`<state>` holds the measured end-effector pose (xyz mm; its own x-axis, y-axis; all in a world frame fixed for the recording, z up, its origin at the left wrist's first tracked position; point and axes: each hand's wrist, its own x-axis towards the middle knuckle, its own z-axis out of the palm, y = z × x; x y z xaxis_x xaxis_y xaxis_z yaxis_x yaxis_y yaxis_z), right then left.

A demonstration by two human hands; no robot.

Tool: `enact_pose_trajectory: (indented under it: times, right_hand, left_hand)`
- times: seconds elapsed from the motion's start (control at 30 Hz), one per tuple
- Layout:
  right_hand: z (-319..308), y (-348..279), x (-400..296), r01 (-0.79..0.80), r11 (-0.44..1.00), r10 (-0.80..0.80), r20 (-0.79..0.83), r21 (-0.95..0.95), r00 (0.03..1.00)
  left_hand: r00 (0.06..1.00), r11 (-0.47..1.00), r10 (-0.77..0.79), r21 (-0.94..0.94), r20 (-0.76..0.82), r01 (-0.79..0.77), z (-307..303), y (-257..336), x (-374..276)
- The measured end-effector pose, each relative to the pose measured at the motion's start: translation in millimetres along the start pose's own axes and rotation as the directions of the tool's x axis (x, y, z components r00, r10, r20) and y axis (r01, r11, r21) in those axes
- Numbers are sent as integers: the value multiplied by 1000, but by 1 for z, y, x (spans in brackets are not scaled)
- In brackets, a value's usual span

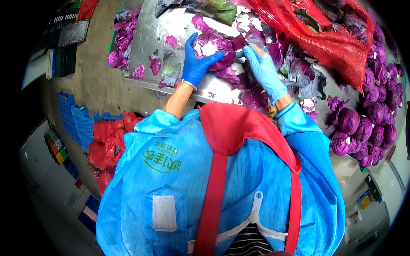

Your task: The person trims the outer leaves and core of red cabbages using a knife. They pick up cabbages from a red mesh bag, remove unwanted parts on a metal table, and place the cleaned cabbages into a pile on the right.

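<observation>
My left hand (pixel 199 64), in a dark blue glove, grips a red cabbage (pixel 221 46) from its left side, thumb across the near face. The cabbage's pale cut base faces up. Just right of it is my right hand (pixel 264 70), in a lighter blue glove, with fingers bent towards the cabbage. A small dark piece shows at its fingertips, too unclear to name; whether it is held cannot be made out. Loose purple outer leaves (pixel 253 97) lie beneath and around both hands on a stainless steel table (pixel 144 41).
A red mesh sack (pixel 339 60) with cabbages inside lies at the far right of the table. Trimmed cabbages (pixel 365 128) are piled along the right. A green-rimmed container of purple leaves (pixel 123 41) stands left. Red sacks (pixel 107 144) and blue plastic crates (pixel 80 121) are on the floor.
</observation>
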<state>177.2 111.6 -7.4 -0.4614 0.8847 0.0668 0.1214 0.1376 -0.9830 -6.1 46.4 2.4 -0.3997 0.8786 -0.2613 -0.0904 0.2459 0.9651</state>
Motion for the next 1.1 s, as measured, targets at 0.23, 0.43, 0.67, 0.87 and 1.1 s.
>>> enact_pose_trajectory:
  times: [0.23,0.43,0.67,0.87,1.1]
  right_hand:
    - [-24,24,-18,-677,689,696,27,259,718]
    - [0,-28,6,4,925,-2,5,-380,1000]
    - [-13,-15,30,0,807,170,232,-591,958]
    - [-16,-11,19,-246,918,318,205,-312,926]
    - [-10,-11,21,-255,870,301,43,-422,953]
  left_hand:
    - [958,893,266,348,104,-286,-2,-27,-4]
    - [956,907,206,326,210,-267,-3,-9,0]
    - [907,750,257,522,335,-405,3,1,0]
    - [935,825,205,464,289,-324,3,-1,5]
    - [896,664,284,604,342,-441,15,8,6]
